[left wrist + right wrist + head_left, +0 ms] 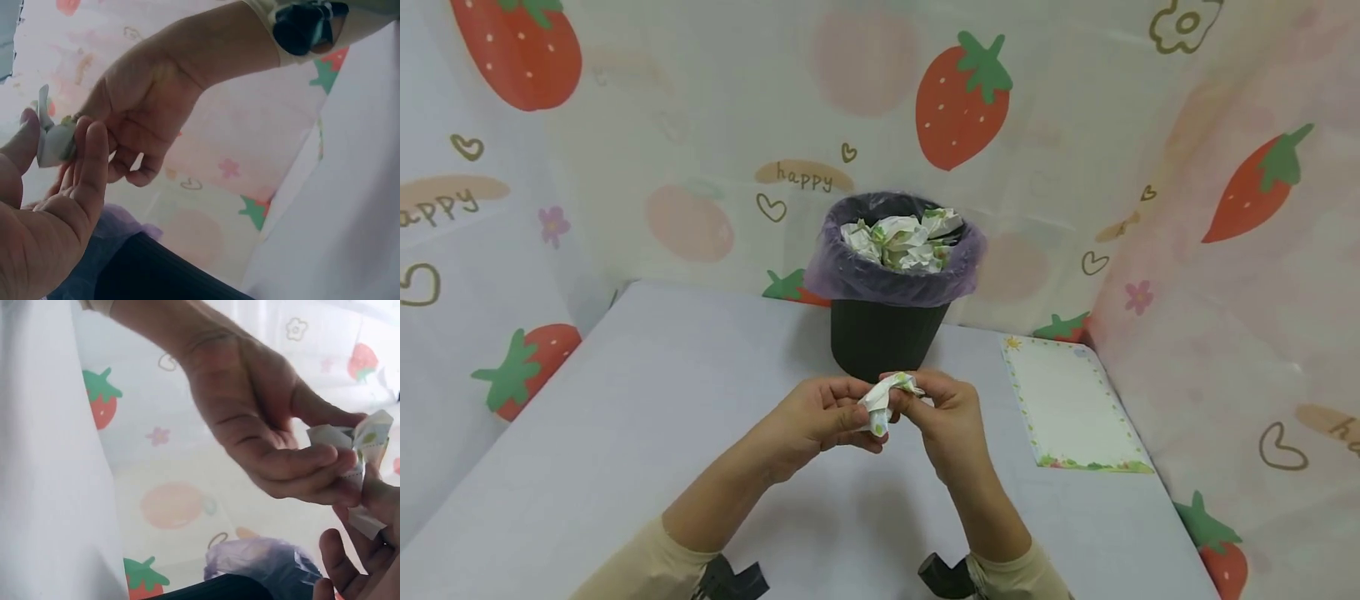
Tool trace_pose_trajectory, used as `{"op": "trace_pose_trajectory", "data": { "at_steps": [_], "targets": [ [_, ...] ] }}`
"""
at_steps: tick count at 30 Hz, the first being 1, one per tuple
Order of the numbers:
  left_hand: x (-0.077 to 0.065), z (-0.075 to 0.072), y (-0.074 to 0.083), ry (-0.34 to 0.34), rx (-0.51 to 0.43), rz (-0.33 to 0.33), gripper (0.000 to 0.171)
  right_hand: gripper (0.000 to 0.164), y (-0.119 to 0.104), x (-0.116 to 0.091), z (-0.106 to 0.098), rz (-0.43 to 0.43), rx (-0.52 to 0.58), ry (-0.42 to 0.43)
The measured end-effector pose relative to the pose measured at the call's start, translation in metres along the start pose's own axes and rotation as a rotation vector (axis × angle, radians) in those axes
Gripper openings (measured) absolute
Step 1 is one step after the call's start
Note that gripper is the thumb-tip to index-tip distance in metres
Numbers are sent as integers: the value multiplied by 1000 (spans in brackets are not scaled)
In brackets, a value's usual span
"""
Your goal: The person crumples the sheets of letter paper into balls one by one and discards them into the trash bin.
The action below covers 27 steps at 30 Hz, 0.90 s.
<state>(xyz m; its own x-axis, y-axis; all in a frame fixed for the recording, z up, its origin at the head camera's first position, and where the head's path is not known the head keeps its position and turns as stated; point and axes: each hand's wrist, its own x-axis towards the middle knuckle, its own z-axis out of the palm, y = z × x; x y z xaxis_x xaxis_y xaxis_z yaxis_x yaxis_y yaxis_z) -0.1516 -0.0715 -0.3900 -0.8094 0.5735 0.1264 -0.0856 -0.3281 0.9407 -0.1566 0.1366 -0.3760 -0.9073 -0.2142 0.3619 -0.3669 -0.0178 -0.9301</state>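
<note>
Both hands meet over the table in front of the bin, holding one crumpled piece of printed paper (880,403) between them. The paper is white with green and yellow marks, folded and creased. My left hand (820,421) pinches its left side between thumb and fingers. On the other side, my right hand (946,417) pinches the upper right end with thumb and forefinger. In the left wrist view the paper (57,142) shows a pale flap by the left thumb. The right wrist view shows the paper (372,440) with a dotted line on it.
A black bin (883,333) with a purple plastic liner (895,287) stands at the back of the white table (647,433). Crumpled papers (898,237) fill its top. A flat sheet with a decorated border (1075,404) lies at the right. Strawberry-print curtains surround the table.
</note>
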Motion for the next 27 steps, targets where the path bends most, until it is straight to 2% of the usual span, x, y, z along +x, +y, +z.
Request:
{"op": "trace_pose_trajectory", "data": {
  "at_steps": [3,5,8,11,14,20,24,27],
  "targets": [
    [-3,3,2,76,9,21,46,28,-1,-4,2,-28,-177,18],
    [-4,5,3,127,24,42,50,35,-3,-6,3,-76,-309,-11],
    [-5,8,3,190,68,86,56,42,-6,-9,2,-154,-407,-76],
    [-3,11,0,198,137,133,59,53,-7,-10,2,-180,-420,-109],
    [-2,15,-3,182,221,172,59,63,-8,-10,3,-181,-409,-93],
    [-3,20,-4,223,355,233,53,62,-12,-8,5,-168,-392,-97],
    [-3,21,-5,228,364,223,51,56,-15,-8,5,-139,-444,-94],
    [-2,21,-4,191,350,201,48,51,-15,-8,2,-132,-457,-84]
  ]
}}
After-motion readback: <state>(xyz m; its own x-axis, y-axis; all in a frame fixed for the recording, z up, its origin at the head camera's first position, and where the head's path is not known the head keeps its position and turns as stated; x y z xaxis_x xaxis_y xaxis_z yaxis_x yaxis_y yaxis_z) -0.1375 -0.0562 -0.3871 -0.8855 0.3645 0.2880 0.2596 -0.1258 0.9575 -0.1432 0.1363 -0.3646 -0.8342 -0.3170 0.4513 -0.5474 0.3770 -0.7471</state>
